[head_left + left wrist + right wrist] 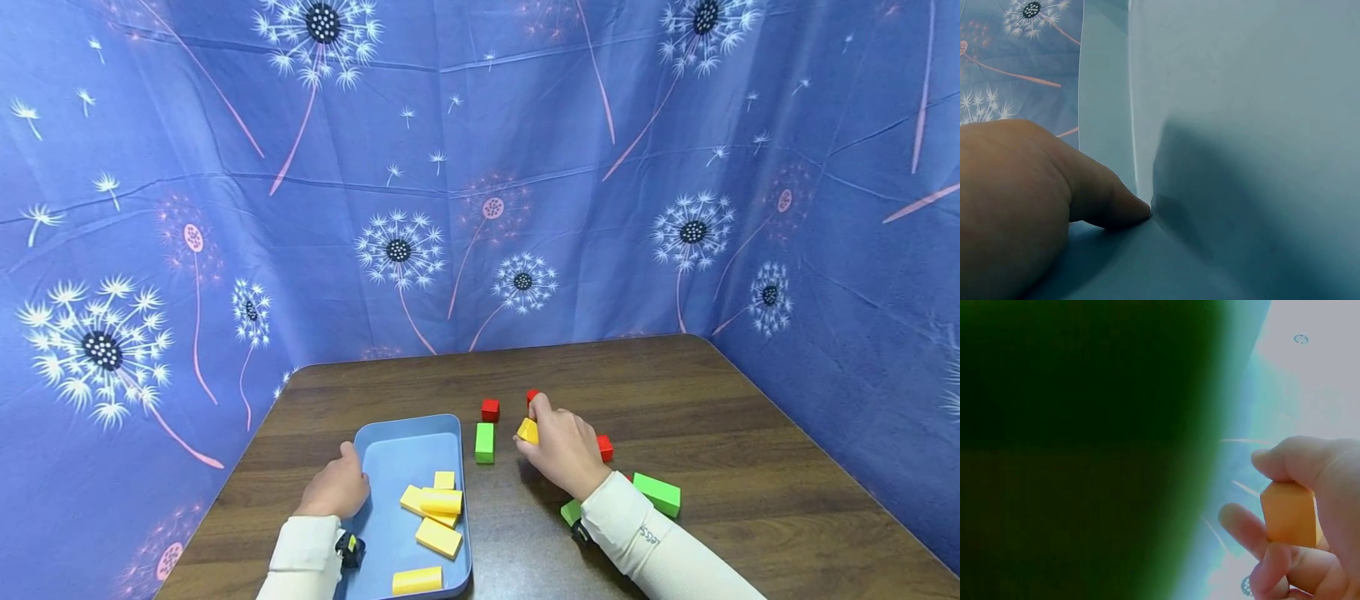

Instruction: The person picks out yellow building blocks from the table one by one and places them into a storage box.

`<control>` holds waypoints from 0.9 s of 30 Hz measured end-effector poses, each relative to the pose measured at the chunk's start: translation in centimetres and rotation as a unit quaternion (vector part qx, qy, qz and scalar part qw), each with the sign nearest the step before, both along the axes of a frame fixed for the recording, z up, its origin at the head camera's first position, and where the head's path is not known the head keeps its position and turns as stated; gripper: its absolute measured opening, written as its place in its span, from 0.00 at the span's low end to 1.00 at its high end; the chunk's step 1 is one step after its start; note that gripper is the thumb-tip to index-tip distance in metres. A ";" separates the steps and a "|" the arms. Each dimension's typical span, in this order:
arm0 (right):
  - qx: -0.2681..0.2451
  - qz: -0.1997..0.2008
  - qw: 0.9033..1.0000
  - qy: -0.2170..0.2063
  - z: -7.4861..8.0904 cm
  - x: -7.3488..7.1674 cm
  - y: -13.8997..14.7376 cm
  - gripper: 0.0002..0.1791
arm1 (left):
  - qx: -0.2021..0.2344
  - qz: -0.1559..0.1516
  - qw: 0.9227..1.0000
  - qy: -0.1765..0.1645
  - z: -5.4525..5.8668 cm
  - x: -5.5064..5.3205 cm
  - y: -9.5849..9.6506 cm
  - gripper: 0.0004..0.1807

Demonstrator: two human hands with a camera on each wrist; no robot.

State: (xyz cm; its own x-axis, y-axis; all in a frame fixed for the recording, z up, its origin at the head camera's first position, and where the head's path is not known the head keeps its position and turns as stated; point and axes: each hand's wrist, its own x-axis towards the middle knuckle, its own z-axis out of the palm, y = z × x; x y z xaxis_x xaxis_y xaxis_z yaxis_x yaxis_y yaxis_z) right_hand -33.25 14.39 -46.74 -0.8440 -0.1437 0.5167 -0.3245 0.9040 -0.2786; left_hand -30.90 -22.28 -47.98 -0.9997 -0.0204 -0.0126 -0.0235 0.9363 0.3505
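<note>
My right hand (567,446) pinches a yellow block (528,431) between thumb and fingers, above the table right of the tray. In the right wrist view this block (1289,514) looks orange, with the thumb above it and fingers beneath. My left hand (335,486) holds the left side of a blue tray (408,429). Up close in the left wrist view, the left thumb (1107,197) presses inside the tray wall (1107,106); the other fingers are hidden. Inside the tray lie several yellow blocks (438,538), including a yellow half-round piece (417,581) near the front.
Left of my right hand are a red cube (491,410) and a green block (485,443). Another red block (604,448) and a long green block (657,495) lie by the right forearm, which partly covers a further green block (571,511). A blue patterned cloth (465,167) hangs behind the wooden table (420,383).
</note>
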 end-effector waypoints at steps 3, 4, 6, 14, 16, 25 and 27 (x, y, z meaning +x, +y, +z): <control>0.004 0.005 1.000 0.007 0.2 0.1 -0.2 0.23 | 0.002 0.002 1.000 0.000 0.0 0.0 -0.1 0.35; 0.005 0.007 1.000 0.008 0.2 0.1 -0.3 0.23 | 0.003 0.002 1.000 0.000 0.0 0.0 -0.1 0.35; 0.012 0.010 1.000 0.010 0.3 0.2 -0.3 0.24 | 0.004 0.001 1.000 0.000 0.0 0.0 -0.1 0.35; 0.022 0.041 0.998 0.033 0.5 0.4 -0.8 0.22 | -0.002 0.000 1.000 0.005 -0.2 -0.1 -0.2 0.35; 0.018 0.052 0.998 0.044 0.6 0.4 -0.9 0.22 | -0.005 -0.002 1.000 0.010 -0.2 -0.2 -0.2 0.36; 0.023 0.089 0.989 0.119 0.9 0.6 -1.4 0.17 | -0.006 0.002 1.000 0.000 -0.2 -0.2 -0.2 0.38; 0.017 0.098 0.987 0.130 1.1 0.7 -1.5 0.17 | -0.006 0.003 1.000 -0.001 -0.3 -0.2 -0.2 0.38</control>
